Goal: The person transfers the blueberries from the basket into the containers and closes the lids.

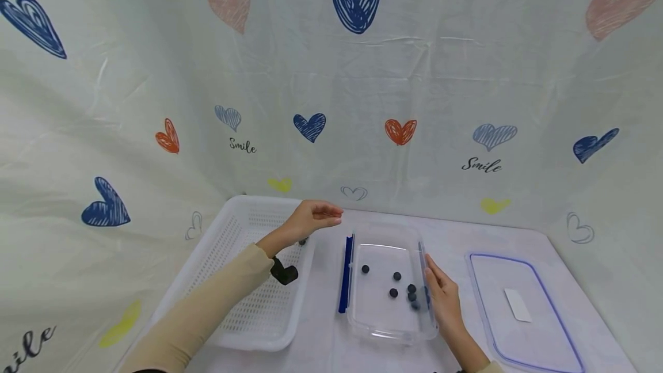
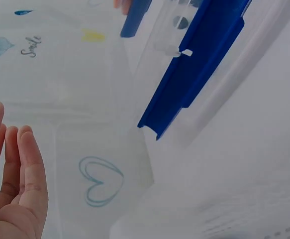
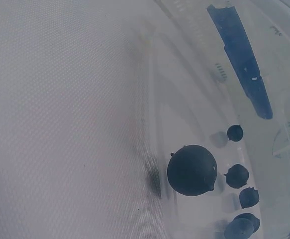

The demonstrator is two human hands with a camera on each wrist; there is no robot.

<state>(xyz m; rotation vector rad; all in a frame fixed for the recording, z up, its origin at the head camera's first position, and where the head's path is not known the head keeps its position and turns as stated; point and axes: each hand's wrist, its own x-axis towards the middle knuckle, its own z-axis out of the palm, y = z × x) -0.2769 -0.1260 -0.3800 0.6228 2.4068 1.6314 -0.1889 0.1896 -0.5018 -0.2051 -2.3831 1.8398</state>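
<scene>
A clear plastic box [image 1: 385, 327] with blue side latches lies open on the table. Several small dark balls with tiny nubs, including one ball [image 1: 393, 293] near its middle, rest on its floor. My right hand [image 1: 444, 301] holds the box by its right side, thumb at the rim; the right wrist view leaves this hand out. Between box and basket, my left hand [image 1: 312, 219] hovers with nearly straight fingers and thumb close together, and nothing shows in it. Under its wrist, another dark ball [image 1: 303, 242] is in the white basket [image 1: 295, 327]. The left latch [image 2: 189, 64] hangs folded outward.
A clear lid [image 1: 538, 341] with a blue seal and a white label [image 1: 517, 305] lies on the table to the right of the box. Behind the table hangs a pale curtain [image 1: 435, 85] printed with hearts. My left forearm crosses over the basket.
</scene>
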